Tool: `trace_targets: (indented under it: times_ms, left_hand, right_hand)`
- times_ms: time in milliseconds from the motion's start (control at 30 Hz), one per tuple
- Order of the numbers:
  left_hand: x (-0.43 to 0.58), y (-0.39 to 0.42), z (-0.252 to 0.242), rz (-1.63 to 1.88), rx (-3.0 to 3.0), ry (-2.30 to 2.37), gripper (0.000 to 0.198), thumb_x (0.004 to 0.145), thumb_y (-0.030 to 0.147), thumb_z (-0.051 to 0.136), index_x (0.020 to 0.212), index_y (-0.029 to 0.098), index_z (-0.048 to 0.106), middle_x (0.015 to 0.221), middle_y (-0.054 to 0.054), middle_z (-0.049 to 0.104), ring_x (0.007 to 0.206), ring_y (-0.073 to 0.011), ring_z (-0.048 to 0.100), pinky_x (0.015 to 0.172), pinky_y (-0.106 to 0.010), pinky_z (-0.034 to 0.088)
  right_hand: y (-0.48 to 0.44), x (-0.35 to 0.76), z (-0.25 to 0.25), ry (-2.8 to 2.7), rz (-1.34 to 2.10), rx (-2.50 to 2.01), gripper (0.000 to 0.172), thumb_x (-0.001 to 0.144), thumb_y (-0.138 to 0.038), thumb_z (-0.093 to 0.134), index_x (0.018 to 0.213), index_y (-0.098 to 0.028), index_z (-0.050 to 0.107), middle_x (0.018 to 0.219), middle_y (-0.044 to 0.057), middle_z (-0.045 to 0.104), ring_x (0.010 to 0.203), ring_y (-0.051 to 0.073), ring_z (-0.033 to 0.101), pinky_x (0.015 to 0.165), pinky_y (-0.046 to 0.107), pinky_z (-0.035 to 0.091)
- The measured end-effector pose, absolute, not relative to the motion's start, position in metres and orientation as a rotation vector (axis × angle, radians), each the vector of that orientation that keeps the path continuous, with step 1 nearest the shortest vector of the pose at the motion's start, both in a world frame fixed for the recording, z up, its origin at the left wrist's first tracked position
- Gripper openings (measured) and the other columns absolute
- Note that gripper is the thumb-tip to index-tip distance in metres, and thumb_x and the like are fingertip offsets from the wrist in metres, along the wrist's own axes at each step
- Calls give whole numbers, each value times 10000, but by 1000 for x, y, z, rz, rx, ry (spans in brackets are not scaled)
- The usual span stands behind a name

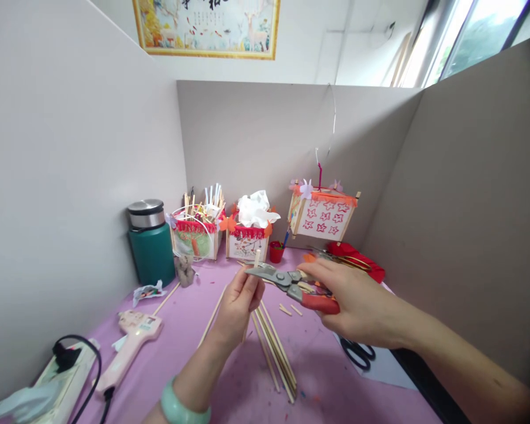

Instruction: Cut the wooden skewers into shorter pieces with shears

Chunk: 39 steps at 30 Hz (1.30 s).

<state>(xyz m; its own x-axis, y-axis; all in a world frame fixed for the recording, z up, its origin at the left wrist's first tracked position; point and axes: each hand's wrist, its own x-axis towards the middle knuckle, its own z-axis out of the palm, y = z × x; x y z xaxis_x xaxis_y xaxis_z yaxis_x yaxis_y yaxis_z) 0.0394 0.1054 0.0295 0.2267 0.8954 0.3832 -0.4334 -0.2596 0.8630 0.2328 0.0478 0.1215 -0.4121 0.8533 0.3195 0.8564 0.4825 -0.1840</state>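
Note:
My left hand (pixel 235 306), a pale green bangle on its wrist, is closed around a thin wooden stick (pixel 258 258) whose top end stands up above the fingers. My right hand (pixel 364 297) grips red-handled pruning shears (pixel 285 279). Their blades reach left across the held stick, close to my left fingertips; whether they touch the wood I cannot tell. Below the hands, several long wooden sticks (pixel 276 353) lie on the purple tabletop (pixel 331 388). Short cut pieces (pixel 285 310) rest just under the shears.
At left are a pink glue gun (pixel 130 347), a power strip (pixel 66 383) and a green flask (pixel 151 247). Paper-decorated boxes (pixel 247 244) stand at the back beside a hanging lantern (pixel 324 218). Black scissors (pixel 357 353) lie at right. Grey partitions (pixel 265 141) surround the table.

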Motion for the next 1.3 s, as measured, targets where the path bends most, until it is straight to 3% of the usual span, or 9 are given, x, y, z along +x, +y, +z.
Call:
trace_targets:
  times_ms: [367, 667, 1133, 1300]
  left_hand:
    - [40, 106, 28, 1383, 1241, 495, 223, 858, 407, 517, 838, 185, 538, 526, 79, 318, 473, -64, 223, 460, -223, 151]
    - [40, 106, 25, 1389, 1279, 472, 228, 883, 382, 483, 796, 172, 507, 523, 82, 323, 472, -57, 220, 453, -227, 145]
    - [39, 109, 22, 1388, 1259, 469, 219, 886, 369, 480, 793, 172, 496, 530, 83, 323, 472, -55, 223, 447, -209, 161]
    - [30, 104, 38, 1396, 1517, 671, 262, 892, 384, 440, 746, 174, 497, 618, 48, 413, 545, -67, 347, 512, -194, 270]
  right_hand:
    - [41, 229, 129, -2430, -109, -1503, 454, 583, -124, 548, 1019, -252, 542, 950, 67, 576, 882, 257, 517, 704, 331, 374]
    - [35, 224, 137, -2492, -65, -1564, 268, 609, -129, 532, 858, -210, 472, 866, 48, 524, 808, 209, 493, 632, 272, 332]
    - [35, 217, 123, -2428, -50, -1615, 346, 566, -59, 510, 882, -199, 488, 836, 31, 544, 704, 173, 493, 569, 258, 269]
    - [33, 215, 101, -2256, 83, -1516, 424, 570, -52, 485, 966, -200, 508, 868, 33, 553, 756, 179, 504, 614, 263, 312]
